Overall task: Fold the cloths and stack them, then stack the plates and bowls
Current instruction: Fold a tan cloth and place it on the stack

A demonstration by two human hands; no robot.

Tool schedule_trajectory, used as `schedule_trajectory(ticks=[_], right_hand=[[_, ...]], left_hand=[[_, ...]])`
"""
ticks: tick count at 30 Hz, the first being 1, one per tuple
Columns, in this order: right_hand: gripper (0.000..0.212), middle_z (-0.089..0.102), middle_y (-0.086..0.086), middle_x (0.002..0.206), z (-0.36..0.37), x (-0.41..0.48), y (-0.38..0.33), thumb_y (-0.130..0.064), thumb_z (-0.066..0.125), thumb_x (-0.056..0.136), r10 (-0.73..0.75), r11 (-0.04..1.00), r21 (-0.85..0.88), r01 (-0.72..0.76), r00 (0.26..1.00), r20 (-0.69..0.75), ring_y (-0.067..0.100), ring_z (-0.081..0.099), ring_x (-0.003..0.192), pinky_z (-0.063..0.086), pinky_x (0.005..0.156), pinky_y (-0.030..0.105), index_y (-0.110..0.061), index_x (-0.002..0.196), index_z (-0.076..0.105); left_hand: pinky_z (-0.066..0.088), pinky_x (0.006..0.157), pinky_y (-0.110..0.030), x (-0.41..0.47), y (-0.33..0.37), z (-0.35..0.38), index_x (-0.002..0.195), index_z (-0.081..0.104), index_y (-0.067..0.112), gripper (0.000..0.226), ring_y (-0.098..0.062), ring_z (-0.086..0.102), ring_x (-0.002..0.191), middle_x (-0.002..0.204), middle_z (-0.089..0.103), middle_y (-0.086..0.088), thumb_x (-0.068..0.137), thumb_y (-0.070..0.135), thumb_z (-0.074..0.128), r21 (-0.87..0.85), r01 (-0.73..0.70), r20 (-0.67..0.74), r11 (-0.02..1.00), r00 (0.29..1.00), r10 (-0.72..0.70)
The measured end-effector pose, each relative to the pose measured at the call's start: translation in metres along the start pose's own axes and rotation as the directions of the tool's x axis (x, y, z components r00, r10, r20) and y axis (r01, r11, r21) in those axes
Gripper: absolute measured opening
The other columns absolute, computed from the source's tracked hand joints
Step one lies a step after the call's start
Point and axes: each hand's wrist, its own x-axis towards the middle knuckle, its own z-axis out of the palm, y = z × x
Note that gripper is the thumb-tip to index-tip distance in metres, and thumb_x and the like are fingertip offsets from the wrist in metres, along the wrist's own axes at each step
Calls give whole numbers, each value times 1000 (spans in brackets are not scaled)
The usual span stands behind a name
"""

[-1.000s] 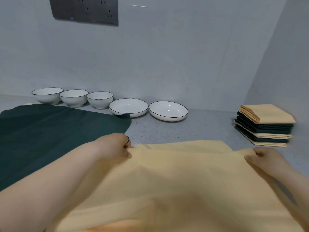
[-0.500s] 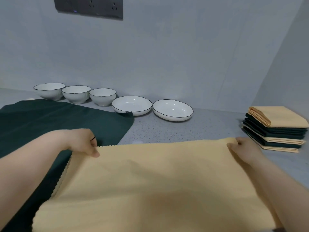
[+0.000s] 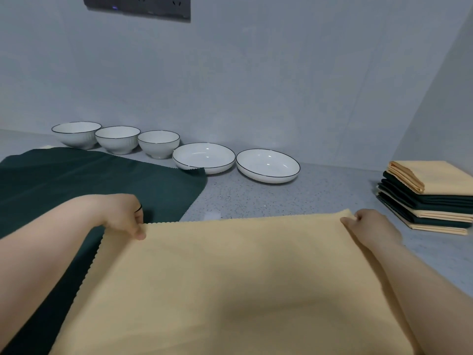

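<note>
Now both hands, left hand (image 3: 122,216); right hand (image 3: 372,228); pinching smooth scalloped-edged yellow cloth (image 3: 230,278) corners

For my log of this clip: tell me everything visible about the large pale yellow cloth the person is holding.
The pale yellow cloth, woven-looking, is spread wide and smooth across the near view. Its far and left edges are cut in a zigzag. The left hand pinches its far left corner, the right hand its far right corner. Its left side overlaps the dark green cloth; beyond it lies the speckled grey counter.
</note>
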Motion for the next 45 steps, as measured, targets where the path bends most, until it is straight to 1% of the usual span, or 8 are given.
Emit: schedule_trajectory(ticks=[13, 19, 21, 23, 27, 29, 35, 45], right_hand=[[43, 58, 10, 120, -3, -8, -2, -41, 47, 92, -11, 992, 123, 17, 998, -55, 29, 49, 115, 39, 81, 33, -11, 121, 49], [19, 62, 8, 113, -8, -69, -14, -21, 53, 91, -256, 912, 314, 265, 964, -73, 22, 54, 97, 39, 80, 27, -18, 108, 61], [18, 63, 1, 111, -8, -104, -24, -18, 53, 91, -414, 868, 312, 386, 910, 27, 18, 57, 100, 38, 81, 22, -20, 107, 62], [26, 61, -2, 122, -8, -141, -32, -18, 51, 92, -581, 793, 302, 529, 805, 115, 13, 54, 116, 37, 93, 19, -18, 116, 60], [39, 38, -5, 146, -2, -195, -49, -22, 39, 98, -769, 639, 279, 716, 587, 255, 8, 32, 135, 18, 106, 12, -19, 137, 42], [44, 23, -3, 154, 5, -210, -49, -28, 34, 99, -777, 623, 231, 748, 556, 296, 8, 19, 141, 10, 110, 12, -21, 143, 31], [117, -2, -5, 157, 18, -224, -45, -65, -16, 42, -708, 663, 83, 744, 588, 391, 8, -3, 144, -12, 104, 15, -24, 148, 11], [66, -10, 4, 157, -14, -161, 39, -52, 15, 96, -250, 931, -164, 325, 898, 362, 17, -7, 145, -1, 117, 30, -16, 148, -3]], left_hand=[[30, 97, -28, -27, 3, 14, 113, 52, 29, 27, -16, 47, 112, 116, 53, 6, 88, 39, 50, 132, 153, -251, 979, 961, -117], [22, 104, -16, -105, 60, 55, 137, 39, 23, 67, -8, 27, 136, 148, 28, 14, 84, 61, 23, 33, -439, -337, 898, 841, 424], [9, 114, -18, -131, 83, 79, 144, 24, 29, 59, -5, 13, 141, 154, 14, 12, 84, 32, 23, 99, -511, -204, 854, 829, 520], [3, 115, -22, -144, 92, 102, 145, 20, 29, 136, -2, 10, 142, 155, 12, 11, 25, 73, -26, 54, -509, -164, 859, 844, 510], [25, 96, -19, -142, 93, 129, 109, 71, 19, 105, 1, 60, 109, 122, 62, 11, 84, 57, -24, 174, -362, -332, 916, 854, 400], [5, 107, -16, -138, 92, 136, 140, 40, 16, 130, 0, 30, 137, 147, 24, 14, 55, 71, -40, 169, -389, -325, 906, 845, 424], [-9, 113, -23, -142, 95, 144, 149, -3, 20, 113, -4, -12, 143, 156, -11, 8, 43, 55, -25, 105, -407, -332, 907, 846, 418], [-8, 115, -29, -148, 89, 143, 148, -5, 29, 150, -5, -14, 143, 156, -13, 11, 11, 78, -43, 93, -379, -262, 921, 883, 390]])
